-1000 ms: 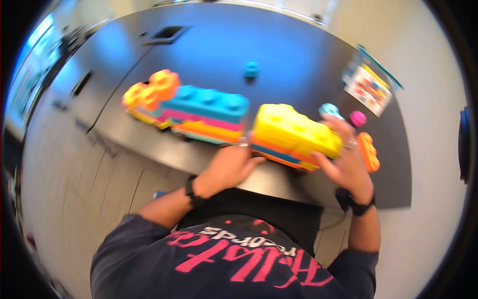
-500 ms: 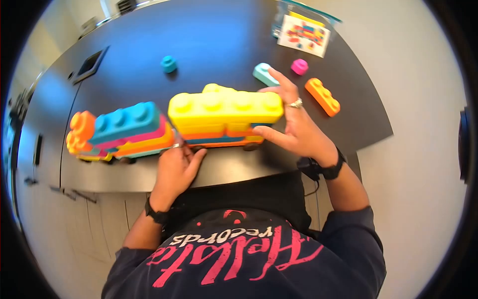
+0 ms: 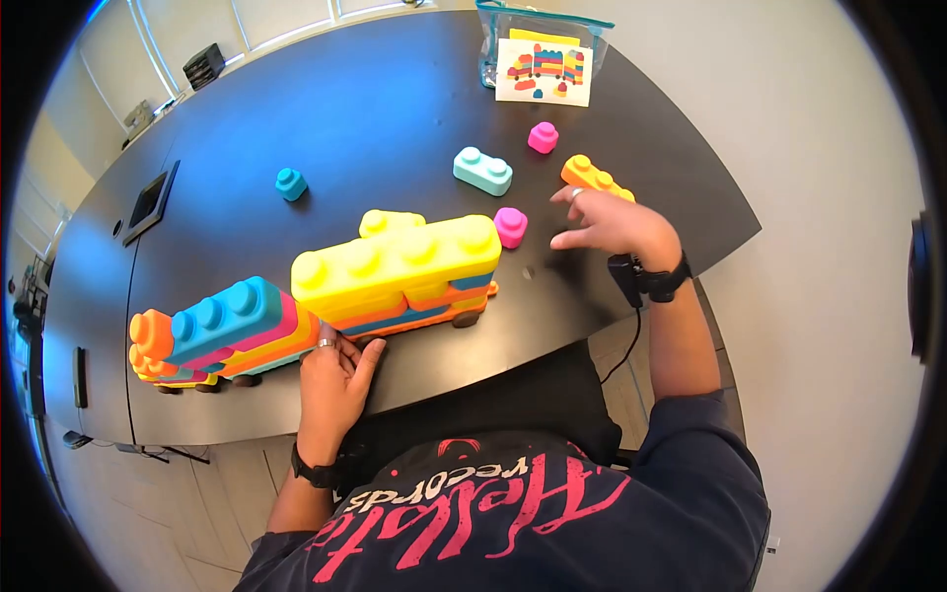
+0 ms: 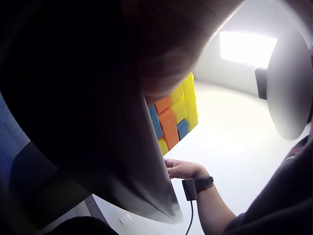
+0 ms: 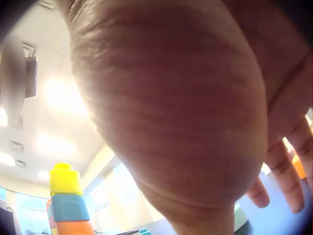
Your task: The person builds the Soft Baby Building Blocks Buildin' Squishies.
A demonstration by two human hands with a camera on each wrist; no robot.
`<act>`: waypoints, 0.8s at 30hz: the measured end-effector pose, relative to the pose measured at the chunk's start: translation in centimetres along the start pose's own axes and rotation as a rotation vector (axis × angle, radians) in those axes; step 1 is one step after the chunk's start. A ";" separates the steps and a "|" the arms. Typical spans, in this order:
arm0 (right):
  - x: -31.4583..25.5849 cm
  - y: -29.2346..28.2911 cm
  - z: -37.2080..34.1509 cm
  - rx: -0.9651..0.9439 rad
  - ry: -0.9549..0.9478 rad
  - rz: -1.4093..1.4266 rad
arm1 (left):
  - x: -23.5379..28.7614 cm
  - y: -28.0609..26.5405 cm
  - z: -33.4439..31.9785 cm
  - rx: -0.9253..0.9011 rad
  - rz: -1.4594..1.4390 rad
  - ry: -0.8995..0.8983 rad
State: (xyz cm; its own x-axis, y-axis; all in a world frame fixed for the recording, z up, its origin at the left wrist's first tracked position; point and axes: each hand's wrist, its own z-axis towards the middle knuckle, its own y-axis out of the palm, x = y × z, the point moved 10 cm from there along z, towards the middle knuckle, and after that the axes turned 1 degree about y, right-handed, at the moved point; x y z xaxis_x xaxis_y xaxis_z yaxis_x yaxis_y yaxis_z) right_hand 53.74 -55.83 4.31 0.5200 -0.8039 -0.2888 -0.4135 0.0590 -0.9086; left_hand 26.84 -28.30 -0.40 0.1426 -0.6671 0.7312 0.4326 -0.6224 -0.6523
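Note:
Two wheeled toy cars of chunky building blocks stand in line on the dark table. The teal-topped block car [image 3: 229, 326] is at the left; the yellow-topped block car [image 3: 400, 271] is beside it. My left hand [image 3: 333, 390] rests on the table at the junction of the cars, fingers loosely bent and thumb out to the side; the cars partly hide its fingertips. Away from the cars, my right hand [image 3: 626, 229] hovers with fingers apart and nothing between them. Its fingertips are right by an orange block [image 3: 592, 175], which the hand partly covers.
A pink block [image 3: 510, 227] lies by the yellow car's right end. Farther back are a pale aqua block [image 3: 482, 172], another pink block [image 3: 543, 137] and a teal block [image 3: 291, 184]. A picture card [image 3: 545, 74] leans against a clear zip bag [image 3: 600, 39]. The table's edge [image 3: 523, 347] curves in front.
My right hand has left the yellow car and moved right, towards the orange block. A pink block now shows at that car's end. My left hand stays by the junction; the head view has shifted.

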 end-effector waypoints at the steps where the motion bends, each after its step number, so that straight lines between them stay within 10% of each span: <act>1: -0.6 0.2 0.4 0.004 -0.004 -0.001 | -0.2 -0.1 0.0 0.011 0.010 -0.005; 24: -3.0 0.4 1.0 0.006 -0.207 0.047 | -1.9 -0.7 -1.3 0.085 -0.070 -0.127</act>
State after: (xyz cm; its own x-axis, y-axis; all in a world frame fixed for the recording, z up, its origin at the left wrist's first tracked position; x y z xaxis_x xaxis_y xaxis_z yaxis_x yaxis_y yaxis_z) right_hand 52.72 -52.81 4.57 0.6431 -0.6611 -0.3864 -0.4372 0.0973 -0.8941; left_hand 25.13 -27.09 -1.56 0.2187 -0.5631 0.7969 0.5183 -0.6250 -0.5838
